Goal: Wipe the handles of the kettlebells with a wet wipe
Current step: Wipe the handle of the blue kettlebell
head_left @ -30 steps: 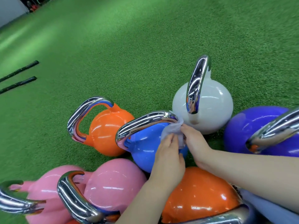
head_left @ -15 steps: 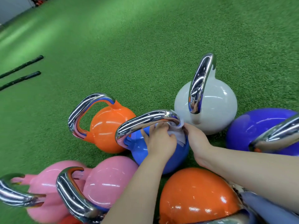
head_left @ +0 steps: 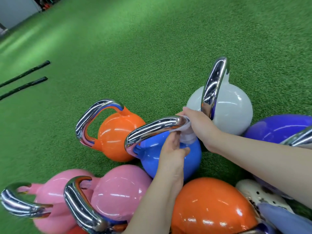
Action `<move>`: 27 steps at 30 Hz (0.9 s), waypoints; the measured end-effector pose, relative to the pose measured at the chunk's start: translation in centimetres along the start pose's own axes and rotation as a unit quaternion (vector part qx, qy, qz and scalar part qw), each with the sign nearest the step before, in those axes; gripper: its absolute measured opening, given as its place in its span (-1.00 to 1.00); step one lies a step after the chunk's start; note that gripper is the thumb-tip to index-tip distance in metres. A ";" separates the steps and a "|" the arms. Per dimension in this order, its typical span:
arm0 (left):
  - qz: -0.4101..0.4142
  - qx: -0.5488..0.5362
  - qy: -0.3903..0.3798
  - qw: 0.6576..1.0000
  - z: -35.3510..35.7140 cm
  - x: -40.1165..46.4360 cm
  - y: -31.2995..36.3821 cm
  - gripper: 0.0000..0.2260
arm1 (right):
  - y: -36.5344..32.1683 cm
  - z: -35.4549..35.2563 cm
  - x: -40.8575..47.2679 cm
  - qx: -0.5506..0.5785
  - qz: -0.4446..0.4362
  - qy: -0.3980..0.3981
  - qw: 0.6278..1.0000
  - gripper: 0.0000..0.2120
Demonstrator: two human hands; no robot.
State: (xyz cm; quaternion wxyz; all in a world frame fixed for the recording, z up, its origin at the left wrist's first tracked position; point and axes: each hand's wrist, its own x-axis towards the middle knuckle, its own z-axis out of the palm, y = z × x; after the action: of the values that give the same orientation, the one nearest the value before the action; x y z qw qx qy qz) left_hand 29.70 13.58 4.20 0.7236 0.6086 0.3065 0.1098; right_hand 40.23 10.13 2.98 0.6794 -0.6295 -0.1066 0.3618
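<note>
Green turf (head_left: pixel 152 48) covers the floor. Two black bars (head_left: pixel 25 78) lie side by side on it near its left edge, running out of view to the left, ends pointing right. A grey wall (head_left: pixel 15 9) stands at the far left corner, with dark gear (head_left: pixel 45 4) beside it, too blurred to name. A white perforated shoe (head_left: pixel 263 198) sits at the lower right, a blue-grey cloth (head_left: pixel 285 220) overlapping it.

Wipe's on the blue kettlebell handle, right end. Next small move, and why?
Probably slide the wipe leftward along the blue kettlebell's handle: the right hand grips it round the right end only, the left hand holds its tail, and the rest is bare chrome.
</note>
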 end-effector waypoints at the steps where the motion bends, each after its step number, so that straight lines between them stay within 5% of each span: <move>1: -0.018 -0.074 0.006 0.997 0.0 -0.3 0.4 -0.43 | -0.6 0.0 0.0 -0.030 -0.021 -0.018 0.999 -0.66; 5: -0.118 -0.271 0.057 0.954 -0.6 -1.8 1.7 -0.58 | -2.5 0.2 0.6 -0.116 -0.072 -0.071 0.988 -0.92; 9: -0.124 -0.252 0.142 0.949 -1.1 -3.1 2.6 -0.72 | -3.6 0.0 1.0 -0.219 -0.087 -0.094 0.967 -0.82; 13: 0.029 -0.054 0.181 0.982 -1.0 -3.3 4.2 -0.71 | -3.6 -0.3 1.1 -0.263 -0.102 -0.114 0.953 -0.79; 15: 0.148 0.097 0.162 0.971 -0.9 -2.8 5.2 -0.66 | -3.4 -0.4 1.1 -0.277 -0.099 -0.120 0.948 -0.81; 19: 0.346 0.392 0.072 0.850 -0.6 -0.5 7.0 -0.69 | -3.1 -0.4 1.1 -0.294 -0.116 -0.126 0.940 -0.69; 21: 0.361 0.458 0.055 0.810 -0.5 0.8 7.7 -0.68 | -3.1 -0.6 1.0 -0.285 -0.113 -0.126 0.943 -0.69; 25: 0.271 0.517 0.048 0.811 -0.6 3.5 9.8 -0.70 | -3.6 -0.8 0.7 -0.280 -0.114 -0.125 0.945 -0.77; 27: 0.191 0.631 -0.014 0.752 -0.7 5.0 9.8 -0.77 | -3.6 -0.9 0.9 -0.311 -0.111 -0.117 0.936 -0.75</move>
State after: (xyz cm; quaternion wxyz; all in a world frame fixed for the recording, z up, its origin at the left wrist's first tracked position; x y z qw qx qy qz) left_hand 35.30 19.13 11.92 0.1429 0.9742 0.1735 0.0186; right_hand 42.73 10.25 5.91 0.4676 -0.7468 -0.3619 0.3044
